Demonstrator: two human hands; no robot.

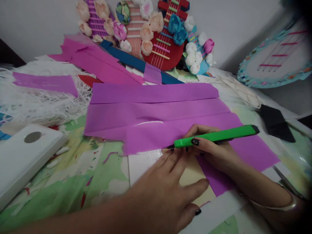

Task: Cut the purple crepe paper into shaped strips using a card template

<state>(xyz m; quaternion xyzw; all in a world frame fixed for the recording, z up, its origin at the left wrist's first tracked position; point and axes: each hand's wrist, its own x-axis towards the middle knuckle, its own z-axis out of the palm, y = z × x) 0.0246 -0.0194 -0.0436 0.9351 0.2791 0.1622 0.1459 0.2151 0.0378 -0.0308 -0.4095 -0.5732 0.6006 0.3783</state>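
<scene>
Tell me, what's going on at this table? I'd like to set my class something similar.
A person's right hand grips a green pen-like tool, its dark tip close to the fingertips of the left hand. The left hand is spread over a pale yellow card. Purple sheet material lies just beyond, creased lengthwise. Behind it, against the wall, are flower-trimmed, guitar-shaped crafts. Whether the tip is touching anything is hard to tell.

The purple sheet (156,112) looks like matt, creased paper, the green tool (216,136) smooth plastic, the bangle (292,205) shiny metal.
</scene>
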